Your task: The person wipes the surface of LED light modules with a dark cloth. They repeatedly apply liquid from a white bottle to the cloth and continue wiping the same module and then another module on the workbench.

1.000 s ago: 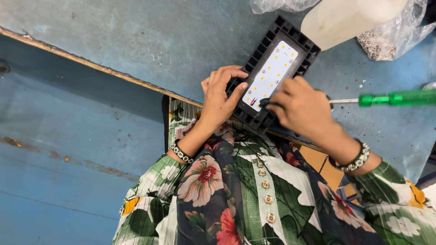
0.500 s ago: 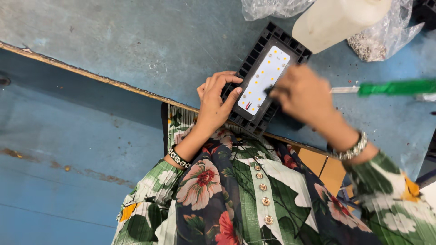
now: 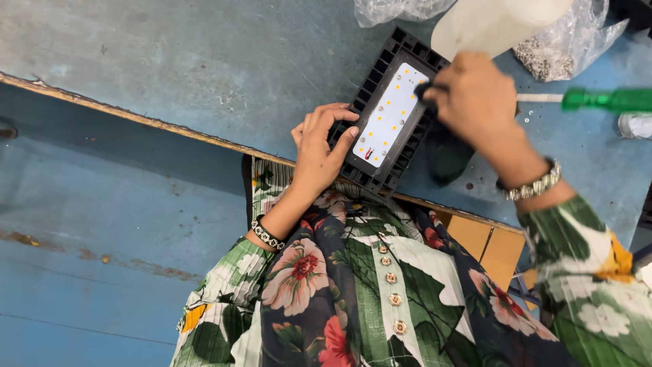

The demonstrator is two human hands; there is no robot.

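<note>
A black finned lamp housing [image 3: 372,162] with a white LED board [image 3: 390,115] lies tilted at the near edge of the blue table [image 3: 204,75]. My left hand [image 3: 319,146] grips its lower left corner, thumb on the rim. My right hand [image 3: 475,102] hovers, blurred, over the housing's upper right edge. Its fingers are curled around something small and dark [image 3: 425,88]; I cannot tell whether that is a loose part or the rim.
A green-handled screwdriver [image 3: 604,100] lies on the table right of my right hand. Behind it stand a white plastic container [image 3: 496,24] and a clear bag of small screws [image 3: 547,60]. Another crumpled clear bag [image 3: 390,9] sits at the far edge.
My right hand has moved from the housing's lower right side up to its upper right edge. The left hand has kept its grip while the housing shifted slightly.
</note>
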